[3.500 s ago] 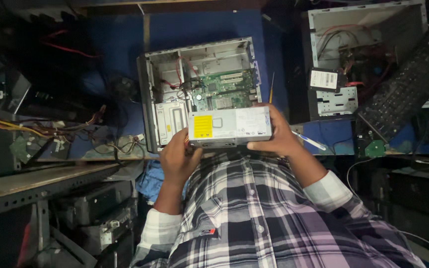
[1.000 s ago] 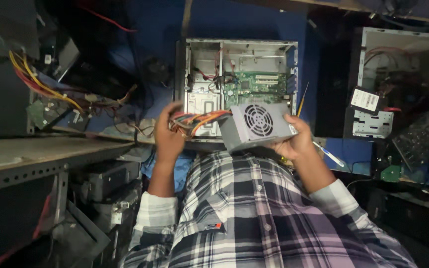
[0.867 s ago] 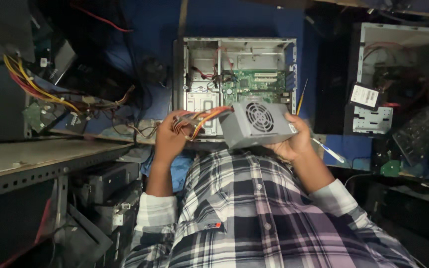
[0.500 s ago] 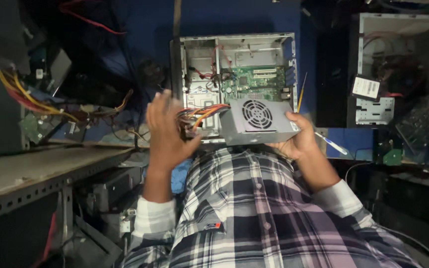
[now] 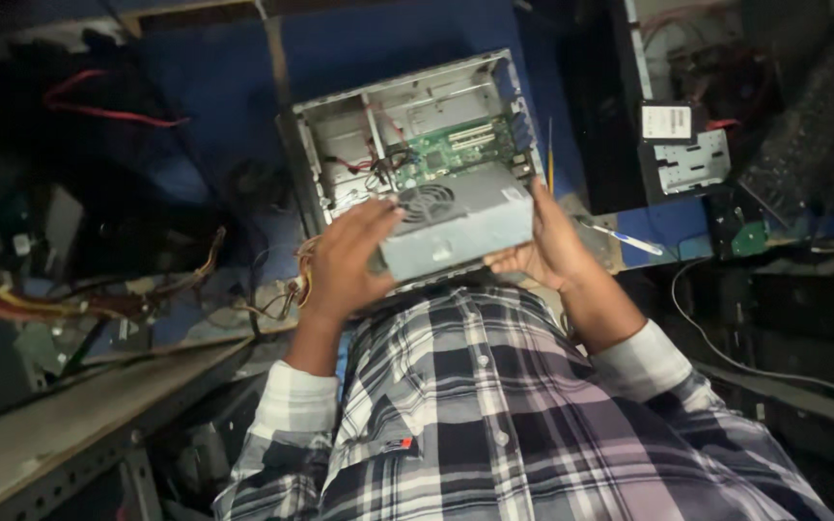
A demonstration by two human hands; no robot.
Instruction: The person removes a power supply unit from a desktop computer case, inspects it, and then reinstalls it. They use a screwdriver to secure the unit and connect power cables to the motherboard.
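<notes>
I hold a grey metal power supply box (image 5: pixel 465 227) with a round fan grille on top, just above the near edge of an open desktop computer case (image 5: pixel 340 145). My left hand (image 5: pixel 349 260) grips its left end, where a bundle of orange and yellow wires (image 5: pixel 303 275) trails out behind the hand. My right hand (image 5: pixel 544 243) cups its right end from below. Inside the case a green circuit board (image 5: pixel 456 150) shows beyond the box. My plaid shirt fills the lower view.
A second open computer case (image 5: pixel 687 145) stands at the right with a labelled drive. A yellow-handled tool (image 5: pixel 549 154) and a blue pen (image 5: pixel 629 239) lie on the blue table. Tangled cables (image 5: pixel 98 289) and parts lie at the left, above a grey metal shelf rail (image 5: pixel 69 415).
The power supply has been turned from label side up to fan side up and lowered toward the case. My left hand shifted from the wire bundle onto the box's left end.
</notes>
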